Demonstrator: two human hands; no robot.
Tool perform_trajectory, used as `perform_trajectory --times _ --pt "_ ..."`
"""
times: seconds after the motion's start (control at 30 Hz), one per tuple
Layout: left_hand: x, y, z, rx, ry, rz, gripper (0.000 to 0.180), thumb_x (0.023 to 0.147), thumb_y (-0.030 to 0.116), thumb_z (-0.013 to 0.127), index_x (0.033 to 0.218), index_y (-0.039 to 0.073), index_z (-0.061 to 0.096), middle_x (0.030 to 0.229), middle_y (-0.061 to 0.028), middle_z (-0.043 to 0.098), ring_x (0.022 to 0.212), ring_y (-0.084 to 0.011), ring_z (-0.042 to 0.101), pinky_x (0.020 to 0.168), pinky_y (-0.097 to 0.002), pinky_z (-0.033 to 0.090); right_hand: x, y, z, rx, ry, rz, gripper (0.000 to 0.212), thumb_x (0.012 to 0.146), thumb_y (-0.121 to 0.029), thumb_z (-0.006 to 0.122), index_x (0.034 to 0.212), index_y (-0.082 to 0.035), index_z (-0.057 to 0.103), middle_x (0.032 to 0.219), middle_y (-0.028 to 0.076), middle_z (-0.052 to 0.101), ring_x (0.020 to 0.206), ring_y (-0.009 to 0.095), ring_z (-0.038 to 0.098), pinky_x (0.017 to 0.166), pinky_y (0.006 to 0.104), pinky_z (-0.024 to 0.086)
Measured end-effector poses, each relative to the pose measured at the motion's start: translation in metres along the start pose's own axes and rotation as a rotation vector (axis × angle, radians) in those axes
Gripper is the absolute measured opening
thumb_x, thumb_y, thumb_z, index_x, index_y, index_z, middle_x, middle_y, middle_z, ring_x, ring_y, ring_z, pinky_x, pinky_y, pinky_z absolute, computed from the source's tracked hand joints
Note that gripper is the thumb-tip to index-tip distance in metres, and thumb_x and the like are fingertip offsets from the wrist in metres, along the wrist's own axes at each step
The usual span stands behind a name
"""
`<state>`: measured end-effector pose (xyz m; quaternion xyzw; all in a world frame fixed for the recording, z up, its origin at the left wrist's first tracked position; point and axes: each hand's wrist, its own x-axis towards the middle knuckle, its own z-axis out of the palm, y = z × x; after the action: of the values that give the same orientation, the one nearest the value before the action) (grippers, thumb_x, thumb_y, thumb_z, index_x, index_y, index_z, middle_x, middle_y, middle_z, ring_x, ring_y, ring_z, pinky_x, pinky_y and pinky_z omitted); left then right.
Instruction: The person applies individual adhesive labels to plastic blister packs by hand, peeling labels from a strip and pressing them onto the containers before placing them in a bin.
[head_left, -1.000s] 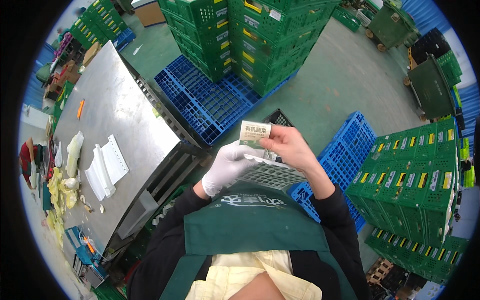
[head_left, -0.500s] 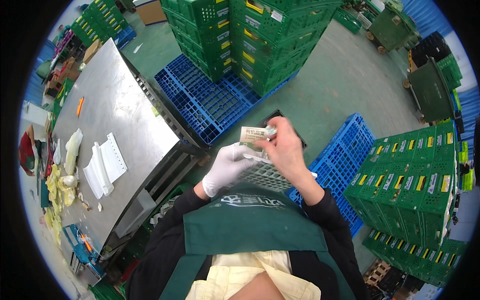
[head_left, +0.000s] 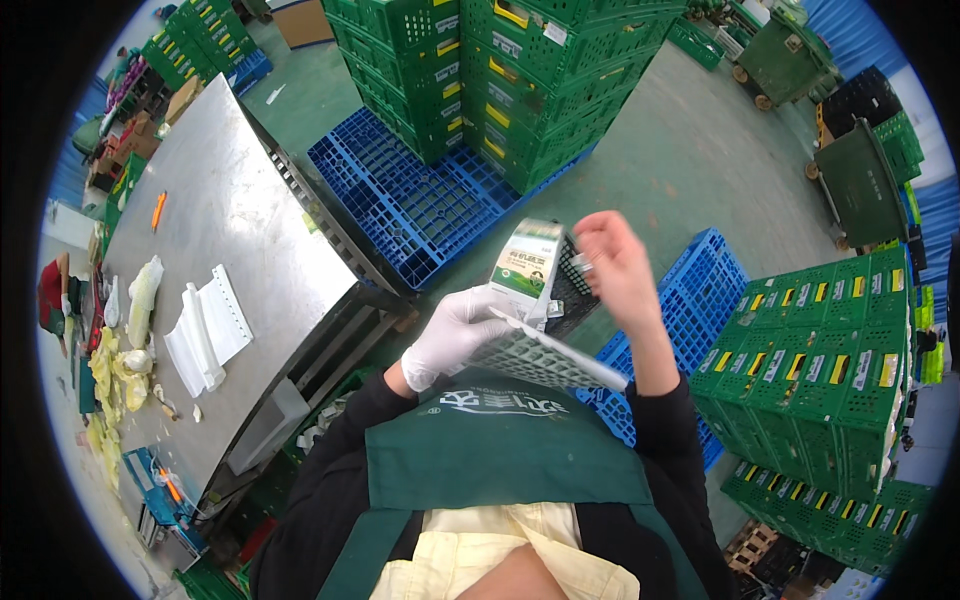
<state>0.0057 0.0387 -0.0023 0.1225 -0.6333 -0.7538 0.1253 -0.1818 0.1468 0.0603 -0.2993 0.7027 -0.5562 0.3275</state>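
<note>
In front of my apron, my left hand (head_left: 455,335), in a white glove, grips a white panel with a grid pattern (head_left: 550,355) by its edge. A printed white and green packet or stack of labels (head_left: 527,262) stands up at the same hand, above the panel; whether the fingers pinch it too is hidden. My bare right hand (head_left: 620,265) is raised to the right of the packet, apart from it. Its fingers are curled and partly blurred, with a small pale piece (head_left: 580,263) at the fingertips. Behind the packet shows a black mesh crate (head_left: 574,298).
A metal table (head_left: 200,130) on the left bears folded white sheets (head_left: 210,330), yellow scraps (head_left: 128,375) and an orange cutter (head_left: 159,212). Tall green crate stacks (head_left: 540,95) stand ahead on a blue pallet (head_left: 400,200). More green crates (head_left: 800,360) rise at the right, beside another blue pallet (head_left: 690,300).
My right hand has lifted away from the packet, up and to the right. The packet now stands more upright with its printed face showing, and more of the gridded panel is visible.
</note>
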Motion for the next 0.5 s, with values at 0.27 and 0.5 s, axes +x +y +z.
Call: perform_trajectory --times 0.27,0.5 --pt "-0.003 0.004 -0.001 -0.020 0.150 0.041 0.015 0.078 -0.005 0.062 0.093 -0.001 0.062 0.094 -0.0046 0.063 0.082 -0.0117 0.060 0.074 -0.0234 0.048 0.011 0.015 0.000 -0.478 0.197 -0.109 0.034 0.069 -0.019 0.073 0.078 -0.002 0.045 0.057 0.012 0.052 0.052 0.023 0.053 0.052 0.0333 0.043" --pt "0.008 0.022 -0.009 -0.128 0.230 -0.123 0.023 0.080 0.006 0.064 0.102 -0.002 0.062 0.089 -0.0036 0.065 0.078 -0.0071 0.058 0.070 -0.0220 0.047 -0.018 -0.008 0.003 -0.778 -0.171 -0.634 0.041 0.071 -0.036 0.071 0.086 -0.004 0.050 0.073 0.011 0.054 0.065 0.027 0.055 0.059 0.0353 0.045"
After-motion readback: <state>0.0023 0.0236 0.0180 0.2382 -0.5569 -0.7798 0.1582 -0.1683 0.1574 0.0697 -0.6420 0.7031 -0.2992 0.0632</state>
